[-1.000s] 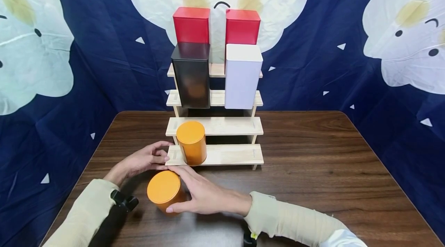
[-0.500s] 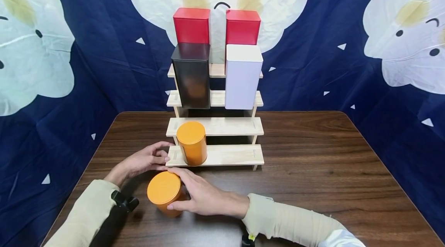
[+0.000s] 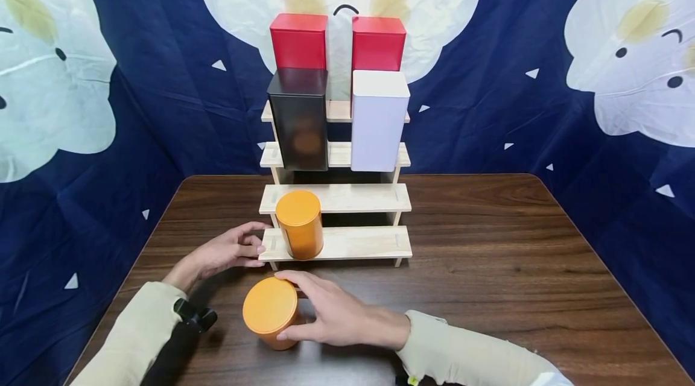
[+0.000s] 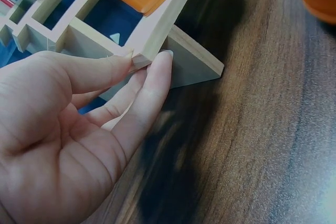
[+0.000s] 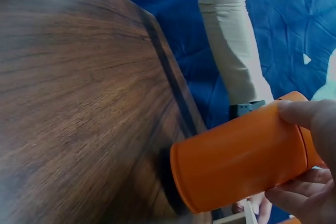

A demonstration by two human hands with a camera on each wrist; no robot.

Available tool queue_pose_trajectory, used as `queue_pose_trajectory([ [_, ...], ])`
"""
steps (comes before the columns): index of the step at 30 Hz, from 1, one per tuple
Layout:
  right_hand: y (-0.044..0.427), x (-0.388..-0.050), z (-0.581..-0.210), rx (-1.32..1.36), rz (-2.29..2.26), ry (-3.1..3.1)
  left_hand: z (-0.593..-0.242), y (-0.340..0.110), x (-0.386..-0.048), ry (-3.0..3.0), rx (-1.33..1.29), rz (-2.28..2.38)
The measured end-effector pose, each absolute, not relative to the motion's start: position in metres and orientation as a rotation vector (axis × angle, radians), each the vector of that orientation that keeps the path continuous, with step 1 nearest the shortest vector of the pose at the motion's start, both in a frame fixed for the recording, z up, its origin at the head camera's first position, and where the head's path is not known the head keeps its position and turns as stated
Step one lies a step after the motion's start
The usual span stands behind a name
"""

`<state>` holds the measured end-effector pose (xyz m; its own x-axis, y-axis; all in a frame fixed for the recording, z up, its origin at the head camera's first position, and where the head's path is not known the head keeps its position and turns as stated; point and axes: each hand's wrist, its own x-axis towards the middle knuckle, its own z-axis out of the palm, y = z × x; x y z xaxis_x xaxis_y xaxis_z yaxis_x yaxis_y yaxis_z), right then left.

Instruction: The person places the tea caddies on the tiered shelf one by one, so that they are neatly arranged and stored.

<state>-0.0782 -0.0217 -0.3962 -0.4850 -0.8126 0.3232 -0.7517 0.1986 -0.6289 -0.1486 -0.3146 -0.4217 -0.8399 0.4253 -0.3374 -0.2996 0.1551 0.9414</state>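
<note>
My right hand holds an orange cylindrical canister near its lid, thumb on one side and fingers on the other. In the right wrist view, the canister is at or just over the table; I cannot tell whether it touches. My left hand pinches the front left corner of a stepped wooden rack's lowest board. The left wrist view shows thumb and fingertips on that board corner. A second orange canister stands upright on the lowest step, toward its left end.
Higher on the rack stand a black tin, a white tin and two red tins, the left red tin and the right red tin. Dark blue cloth hangs behind the wooden table.
My right hand has brought the held canister slightly to the right and nearer to me, away from the rack. The left hand has stayed at the board corner.
</note>
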Motion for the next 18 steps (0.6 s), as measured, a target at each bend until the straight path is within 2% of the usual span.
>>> queue_pose_trajectory([
  [18,0.035,-0.092,-0.369,-1.251,-1.423,2.426,-0.42,-0.314,-0.147,1.886,0.126,1.76],
])
